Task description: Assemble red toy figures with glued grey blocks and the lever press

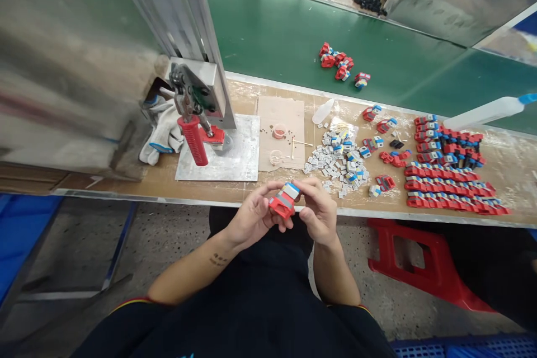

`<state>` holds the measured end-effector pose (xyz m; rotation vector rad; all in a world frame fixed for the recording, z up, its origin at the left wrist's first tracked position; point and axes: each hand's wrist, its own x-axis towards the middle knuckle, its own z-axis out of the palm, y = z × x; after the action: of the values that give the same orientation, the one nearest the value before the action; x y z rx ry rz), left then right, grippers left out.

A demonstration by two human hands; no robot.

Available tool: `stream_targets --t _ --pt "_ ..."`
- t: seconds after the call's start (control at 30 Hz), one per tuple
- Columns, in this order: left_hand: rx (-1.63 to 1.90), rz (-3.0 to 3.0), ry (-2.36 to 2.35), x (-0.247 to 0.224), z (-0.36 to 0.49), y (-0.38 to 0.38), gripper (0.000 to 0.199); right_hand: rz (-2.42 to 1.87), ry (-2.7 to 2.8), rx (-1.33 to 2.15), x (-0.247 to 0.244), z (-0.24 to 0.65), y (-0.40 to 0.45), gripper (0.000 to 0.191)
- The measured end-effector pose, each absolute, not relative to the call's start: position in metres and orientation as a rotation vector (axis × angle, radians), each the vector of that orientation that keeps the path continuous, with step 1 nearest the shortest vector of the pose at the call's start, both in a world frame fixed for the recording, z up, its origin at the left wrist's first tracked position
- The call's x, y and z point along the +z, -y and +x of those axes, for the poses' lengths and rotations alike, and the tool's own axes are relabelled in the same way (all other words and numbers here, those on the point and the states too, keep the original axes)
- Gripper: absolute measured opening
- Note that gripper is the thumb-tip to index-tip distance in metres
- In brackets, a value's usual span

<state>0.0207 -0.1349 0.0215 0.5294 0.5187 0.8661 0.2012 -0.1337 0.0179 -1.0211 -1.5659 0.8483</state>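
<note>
A small plastic toy piece (283, 200), red with grey, white and blue parts, is held up in front of the bench's front edge. My left hand (251, 213) grips its red end between thumb and fingers. My right hand (320, 211) has its fingertips at the blue end, with its thumb apart from the piece. Beyond my hands lies a cardboard sheet (272, 112) with small plastic cups (279, 131) and cotton swabs on it. To the right is a heap of small white-grey parts (331, 159).
At left stands a toggle clamp with a red handle (193, 142) over a metal plate (243, 148), beside white gloves (165, 126). Rows of red toy pieces (444, 185) and a white bottle (482, 113) are at right. More pieces lie on the green belt (268, 28). A red stool (411, 268) stands below.
</note>
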Motion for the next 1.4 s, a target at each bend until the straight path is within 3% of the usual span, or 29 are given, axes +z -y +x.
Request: stream_targets --t 0.4,0.63,0.8,1.0,1.2,1.4 --pt "0.760 0.258 -0.438 0.008 0.026 0.142 0.053 -0.981 1.709 0.735 0.023 0.196 0.135 0.058" --pt "0.807 0.293 -0.479 0.005 0.028 0.146 0.055 -1.082 1.856 0.621 0.032 0.193 0.135 0.088" --pt "1.041 0.502 -0.527 -0.007 0.030 0.143 0.056 -1.051 1.896 0.472 0.037 0.188 0.132 0.076" --pt "1.065 0.561 -0.426 -0.008 0.031 0.138 0.055 -1.006 1.882 0.413 0.037 0.190 0.130 0.057" --pt "1.061 0.586 -0.477 -0.007 0.028 0.141 0.061 -0.946 1.845 0.414 0.034 0.186 0.133 0.058" --pt "1.278 1.094 -0.635 -0.003 0.018 0.130 0.048 -0.953 1.858 0.510 0.037 0.197 0.132 0.053"
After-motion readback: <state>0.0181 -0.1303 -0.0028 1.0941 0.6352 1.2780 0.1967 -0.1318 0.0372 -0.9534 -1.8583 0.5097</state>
